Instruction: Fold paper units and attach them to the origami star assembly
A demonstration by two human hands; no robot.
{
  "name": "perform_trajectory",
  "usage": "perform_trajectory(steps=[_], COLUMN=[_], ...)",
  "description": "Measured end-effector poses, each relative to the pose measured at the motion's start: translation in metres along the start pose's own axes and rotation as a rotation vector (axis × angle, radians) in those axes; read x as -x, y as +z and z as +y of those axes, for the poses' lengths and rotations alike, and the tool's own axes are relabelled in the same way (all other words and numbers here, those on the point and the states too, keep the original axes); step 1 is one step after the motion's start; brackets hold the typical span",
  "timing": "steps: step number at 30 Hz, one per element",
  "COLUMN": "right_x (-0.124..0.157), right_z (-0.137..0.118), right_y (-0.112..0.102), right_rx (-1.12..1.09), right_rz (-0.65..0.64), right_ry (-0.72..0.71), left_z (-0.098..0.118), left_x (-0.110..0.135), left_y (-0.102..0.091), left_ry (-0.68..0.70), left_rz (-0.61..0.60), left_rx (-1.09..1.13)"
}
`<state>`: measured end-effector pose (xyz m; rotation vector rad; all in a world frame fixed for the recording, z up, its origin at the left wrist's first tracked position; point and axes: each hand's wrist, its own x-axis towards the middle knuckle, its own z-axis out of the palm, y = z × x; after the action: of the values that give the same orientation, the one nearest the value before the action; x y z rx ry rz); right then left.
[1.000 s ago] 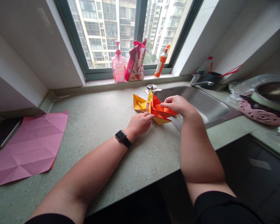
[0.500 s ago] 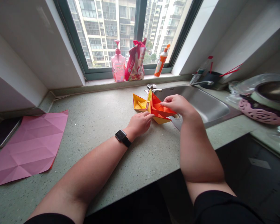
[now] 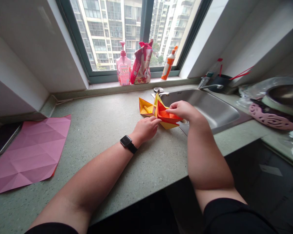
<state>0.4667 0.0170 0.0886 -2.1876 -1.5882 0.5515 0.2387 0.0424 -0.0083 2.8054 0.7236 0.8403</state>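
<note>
A folded paper model in yellow and orange, with several pointed, boat-like parts, rests on the counter beside the sink. My left hand, a black watch on its wrist, is closed at the model's near edge, thumb and fingers pinching the paper there. On the orange part, my right hand is closed too, its fingertips gripping the fold on the right side. The fingers hide part of the edges that they hold.
Creased pink paper lies at the left, beside a dark phone. A steel sink stands right of the model. A pink pump bottle, a tied bag and an orange-white bottle line the windowsill.
My right hand has shifted slightly down on the orange part, whose upper right edge now sits lower. My left hand stays in place.
</note>
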Motion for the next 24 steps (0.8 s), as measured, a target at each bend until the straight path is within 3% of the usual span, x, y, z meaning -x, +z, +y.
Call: perform_trajectory(steps=[12,17,24], right_x=[-0.002,0.000,0.001], right_z=[-0.002,-0.013,-0.016], right_y=[0.010,0.015,0.019], right_rx=[0.094,0.136,0.266], right_rz=[-0.166,-0.165,-0.101], right_ry=[0.021,0.007,0.006], left_z=[0.004,0.005,0.003], left_x=[0.000,0.000,-0.001], left_y=[-0.007,-0.007,-0.009], left_ry=[-0.071,-0.084,-0.154], left_rz=[-0.044,-0.018,-0.084], left_rx=[-0.023,-0.017,-0.086])
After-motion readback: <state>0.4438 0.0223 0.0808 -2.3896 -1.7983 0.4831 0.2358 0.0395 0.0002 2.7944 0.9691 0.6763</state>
